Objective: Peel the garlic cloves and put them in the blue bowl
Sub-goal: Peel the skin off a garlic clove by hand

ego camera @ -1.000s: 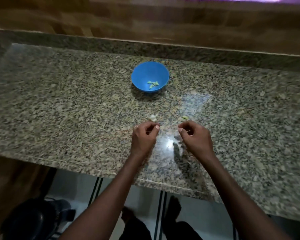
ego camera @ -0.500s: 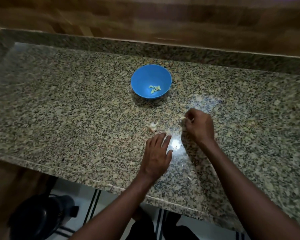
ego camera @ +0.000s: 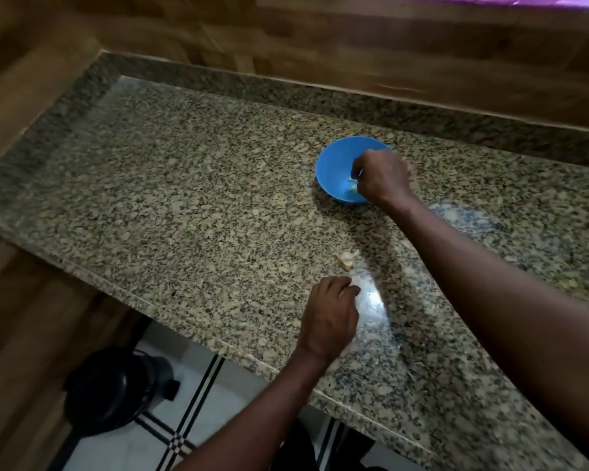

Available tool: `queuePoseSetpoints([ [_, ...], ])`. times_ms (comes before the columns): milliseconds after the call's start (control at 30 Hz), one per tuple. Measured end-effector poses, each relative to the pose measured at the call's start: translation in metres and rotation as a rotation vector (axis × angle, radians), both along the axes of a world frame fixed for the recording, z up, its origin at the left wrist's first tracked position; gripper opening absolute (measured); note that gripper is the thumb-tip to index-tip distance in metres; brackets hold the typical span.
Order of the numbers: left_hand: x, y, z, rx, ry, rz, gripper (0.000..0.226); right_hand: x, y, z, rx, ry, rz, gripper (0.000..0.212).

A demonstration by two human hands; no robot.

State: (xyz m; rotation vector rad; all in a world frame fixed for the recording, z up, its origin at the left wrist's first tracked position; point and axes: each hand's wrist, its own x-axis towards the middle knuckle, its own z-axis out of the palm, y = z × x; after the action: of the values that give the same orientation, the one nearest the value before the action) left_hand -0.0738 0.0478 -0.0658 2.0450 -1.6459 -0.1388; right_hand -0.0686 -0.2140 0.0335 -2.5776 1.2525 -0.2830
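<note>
The blue bowl (ego camera: 334, 171) stands on the granite counter (ego camera: 201, 205) with a few pale peeled garlic cloves (ego camera: 353, 188) inside. My right hand (ego camera: 381, 176) hovers over the bowl's right half, fingers curled down in a pinch. A pale bit shows at the fingertips, and I take it for a garlic clove. An unpeeled garlic piece (ego camera: 348, 259) lies on the counter between bowl and front edge. My left hand (ego camera: 330, 317) rests just below that piece without touching it. Its fingers are curled with the thumb against the forefinger, and I see nothing held in it.
A wooden wall (ego camera: 286, 45) runs along the counter's back and left side. The counter's front edge (ego camera: 218, 341) passes under my left wrist. Below it, a dark round container (ego camera: 116, 389) stands on the tiled floor (ego camera: 184, 419). Bright glare (ego camera: 371, 300) sits beside my left hand.
My right hand has gone from the counter up to the bowl, still pinched. My left hand, flat half a second ago, has curled its fingers. The camera has swung left.
</note>
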Motion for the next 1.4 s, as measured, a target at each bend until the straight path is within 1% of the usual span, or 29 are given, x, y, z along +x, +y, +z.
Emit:
queuePoseSetpoints([
  [67,0.011,0.007,0.003,0.003,0.024,0.080,0.026,-0.004,0.002,0.001,0.002,-0.006,0.005,0.022],
  [100,0.017,0.010,0.004,0.006,0.037,0.115,0.027,-0.009,0.005,0.003,0.013,-0.055,-0.017,0.023],
  [167,0.028,0.012,0.007,-0.003,0.065,0.183,0.027,-0.025,0.016,0.009,0.038,-0.219,-0.109,0.023],
  [234,0.037,0.010,0.012,-0.020,0.109,0.257,0.026,-0.049,0.037,0.012,0.054,-0.409,-0.219,0.019],
  [300,0.044,0.003,0.018,-0.009,0.167,0.316,0.026,-0.072,0.067,0.007,0.087,-0.495,-0.276,0.014],
  [367,0.048,-0.006,0.023,0.029,0.216,0.332,0.027,-0.088,0.096,-0.008,0.180,-0.462,-0.304,0.011],
  [434,0.050,-0.017,0.029,0.076,0.264,0.294,0.036,-0.097,0.119,-0.025,0.275,-0.361,-0.305,0.008],
  [501,0.051,-0.030,0.033,0.130,0.277,0.201,0.048,-0.101,0.135,-0.037,0.282,-0.224,-0.267,0.007],
  [567,0.049,-0.041,0.035,0.191,0.274,0.108,0.055,-0.104,0.144,-0.042,0.265,-0.109,-0.234,0.006],
  [634,0.046,-0.048,0.036,0.220,0.269,0.065,0.052,-0.106,0.148,-0.043,0.273,-0.057,-0.218,0.005],
  [701,0.044,-0.053,0.038,0.210,0.291,0.084,0.043,-0.107,0.149,-0.043,0.259,-0.022,-0.203,0.006],
  [734,0.044,-0.054,0.038,0.199,0.331,0.105,0.040,-0.108,0.149,-0.043,0.263,-0.022,-0.205,0.009],
  [801,0.044,-0.054,0.040,0.172,0.497,0.156,0.036,-0.108,0.147,-0.042,0.331,-0.084,-0.238,0.013],
  [901,0.041,-0.049,0.049,0.154,0.793,0.216,0.032,-0.107,0.138,-0.045,0.593,-0.309,-0.328,0.010],
  [1001,0.039,-0.042,0.057,0.153,0.971,0.204,0.028,-0.110,0.133,-0.046,0.901,-0.582,-0.393,0.012],
  [1068,0.042,-0.038,0.058,0.133,1.090,0.186,0.028,-0.114,0.134,-0.044,1.012,-0.703,-0.379,0.012],
  [1134,0.046,-0.036,0.058,0.129,1.149,0.171,0.031,-0.115,0.137,-0.041,1.096,-0.784,-0.383,0.010],
  [1235,0.050,-0.037,0.058,0.153,1.158,0.157,0.035,-0.114,0.140,-0.040,1.181,-0.843,-0.423,0.010],
  [1335,0.054,-0.039,0.059,0.185,1.184,0.153,0.033,-0.111,0.140,-0.040,1.184,-0.844,-0.429,0.015],
  [1401,0.059,-0.041,0.059,0.200,1.177,0.128,0.032,-0.108,0.137,-0.041,1.146,-0.817,-0.413,0.016],
])
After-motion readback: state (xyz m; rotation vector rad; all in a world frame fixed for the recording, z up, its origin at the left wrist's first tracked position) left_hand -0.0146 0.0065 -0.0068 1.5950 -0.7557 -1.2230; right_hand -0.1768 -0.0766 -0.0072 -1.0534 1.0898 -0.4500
